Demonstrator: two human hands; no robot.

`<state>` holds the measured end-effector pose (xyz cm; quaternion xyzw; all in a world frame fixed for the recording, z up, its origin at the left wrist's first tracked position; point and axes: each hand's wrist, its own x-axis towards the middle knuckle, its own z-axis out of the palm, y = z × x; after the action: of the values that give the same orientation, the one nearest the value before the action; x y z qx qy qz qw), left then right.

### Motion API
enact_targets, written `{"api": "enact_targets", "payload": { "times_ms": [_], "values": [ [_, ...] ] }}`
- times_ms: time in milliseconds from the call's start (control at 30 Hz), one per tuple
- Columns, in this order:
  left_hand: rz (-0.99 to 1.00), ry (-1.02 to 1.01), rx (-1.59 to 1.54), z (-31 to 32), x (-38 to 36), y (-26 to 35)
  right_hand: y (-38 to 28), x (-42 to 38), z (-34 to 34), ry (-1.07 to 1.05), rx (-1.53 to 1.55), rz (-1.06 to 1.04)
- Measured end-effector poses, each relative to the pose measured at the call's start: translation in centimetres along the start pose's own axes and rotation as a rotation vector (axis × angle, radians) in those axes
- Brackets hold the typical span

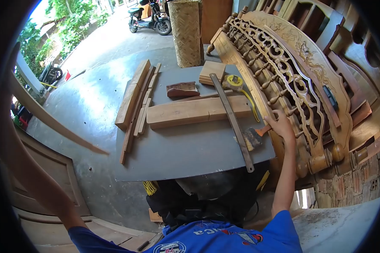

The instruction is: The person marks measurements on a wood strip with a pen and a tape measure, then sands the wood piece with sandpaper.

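My right hand (pixel 280 125) is closed on the orange handle of a paintbrush (pixel 252 138), at the right edge of a grey tabletop (pixel 177 154). The brush head rests on or just above the top, next to a long steel ruler (pixel 232 122). At the far left, my left arm is raised, and my left hand (pixel 15 52) sits in the dark rim of the view. A long, thin, curved wooden strip (pixel 55 121) runs from that hand down towards the table's left side. My left fingers are barely visible, but the strip appears held there.
Wooden blocks (pixel 177 113), narrow strips (pixel 133 122), a dark-brown wood piece (pixel 182 89), square wooden pieces (pixel 212 71) and a yellow tape measure (pixel 234 81) lie on the table. A carved wooden headboard (pixel 283 80) leans close on the right. A rolled woven mat (pixel 185 33) stands behind.
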<state>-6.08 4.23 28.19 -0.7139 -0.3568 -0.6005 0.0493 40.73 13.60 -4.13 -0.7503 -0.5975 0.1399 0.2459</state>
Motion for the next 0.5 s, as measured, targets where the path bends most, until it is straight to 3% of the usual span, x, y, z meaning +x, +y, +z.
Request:
{"api": "enact_targets", "payload": {
  "times_ms": [67, 167, 233, 267, 333, 400, 500],
  "values": [
    [-0.012, -0.223, -0.621, -1.3, 1.3, -1.7, 2.7, 1.4, 1.5, 0.013, 0.159, -0.025],
    [-0.051, 0.306, -0.342, 1.0, -2.7, -5.3, -0.8, 0.4, -0.4, 0.33, 0.449, -0.076],
    [-0.238, 0.666, -0.553, 4.3, -4.4, -4.8, -3.8, -0.6, -2.2, 0.481, 0.729, -0.143],
    [-0.422, 0.842, -0.866, 7.0, -5.1, -3.4, -4.3, -0.8, -2.6, 0.458, 0.81, -0.15],
    [-0.181, 0.079, -1.453, 5.5, -9.2, -11.3, -5.0, -1.2, -3.4, 0.411, 0.967, -0.163],
    [-0.474, 0.891, -1.171, 12.2, -10.0, -7.4, -5.7, -2.7, -3.7, 0.277, 0.925, -0.226],
    [-0.594, 0.993, -1.323, 16.8, -12.7, -8.3, -6.0, -4.6, -3.2, 0.033, 0.761, -0.317]
  ]
}}
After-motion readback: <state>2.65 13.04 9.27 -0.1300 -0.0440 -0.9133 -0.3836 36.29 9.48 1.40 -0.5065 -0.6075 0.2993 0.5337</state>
